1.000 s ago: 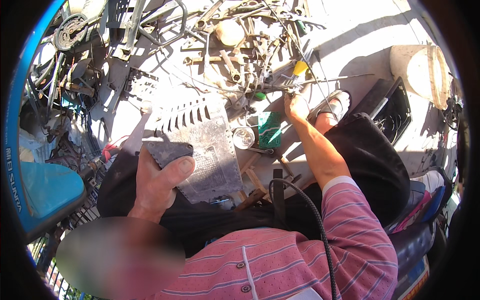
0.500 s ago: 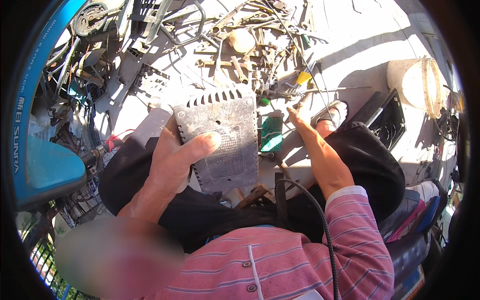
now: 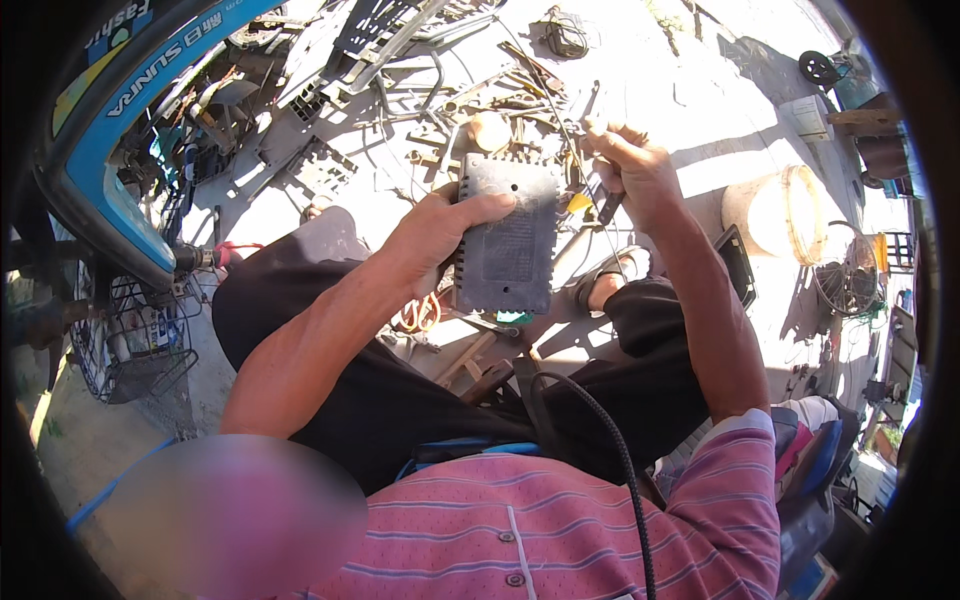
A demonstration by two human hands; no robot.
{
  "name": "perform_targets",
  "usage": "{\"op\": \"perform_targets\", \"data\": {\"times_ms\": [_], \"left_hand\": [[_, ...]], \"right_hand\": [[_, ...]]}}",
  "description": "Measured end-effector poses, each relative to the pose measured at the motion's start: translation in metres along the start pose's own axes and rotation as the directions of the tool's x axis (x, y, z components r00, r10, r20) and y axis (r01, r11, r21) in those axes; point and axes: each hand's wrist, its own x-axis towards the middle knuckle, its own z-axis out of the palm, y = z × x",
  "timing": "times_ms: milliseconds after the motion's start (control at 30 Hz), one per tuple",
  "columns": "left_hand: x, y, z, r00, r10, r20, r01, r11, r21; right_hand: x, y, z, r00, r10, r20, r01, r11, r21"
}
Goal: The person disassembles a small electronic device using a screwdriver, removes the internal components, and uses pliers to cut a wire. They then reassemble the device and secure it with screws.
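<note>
My left hand (image 3: 440,225) is closed on a flat dark-grey plastic casing (image 3: 515,260) with slotted edges, the thumb lying across its face. The casing is held up over the gap between my knees. Only a sliver of a green circuit board (image 3: 514,317) shows below its lower edge. To the right and farther off, my right hand (image 3: 640,175) is raised with its fingers drawn together. A dark, narrow piece (image 3: 608,208) shows just under these fingers. Whether it is in their grip, I cannot make out.
Spanners and other metal tools (image 3: 500,98) lie scattered on the ground beyond the casing, beside a pale round object (image 3: 490,131). A whitish bucket (image 3: 760,215) lies on its side at the right. A blue vehicle panel (image 3: 110,150) and a wire basket (image 3: 135,345) stand at the left.
My right hand has risen from the ground beside my foot, and its fingers have closed. The casing has shifted right and away from me in my left hand, now covering most of the green board.
</note>
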Motion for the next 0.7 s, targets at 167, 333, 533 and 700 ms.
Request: {"op": "perform_targets", "data": {"times_ms": [167, 333, 533, 700], "left_hand": [[0.008, -0.018, -0.011, 0.989, -0.114, 0.090, 0.114, 0.993, 0.003], [0.014, -0.023, -0.012, 0.985, -0.132, 0.115, 0.135, 0.991, -0.020], [0.023, -0.021, -0.001, 0.983, -0.158, 0.097, 0.164, 0.985, -0.053], [0.024, -0.014, 0.012, 0.979, -0.170, 0.114, 0.179, 0.981, -0.073]], "right_hand": [[-0.054, -0.011, 0.029, 1.000, 0.004, 0.008, -0.003, 0.990, -0.142], [-0.059, -0.011, 0.043, 0.997, 0.012, 0.074, 0.016, 0.929, -0.371], [-0.068, -0.015, 0.047, 0.984, -0.161, 0.076, 0.175, 0.792, -0.584], [-0.064, -0.016, 0.042, 0.974, -0.192, 0.122, 0.223, 0.710, -0.668]]}}
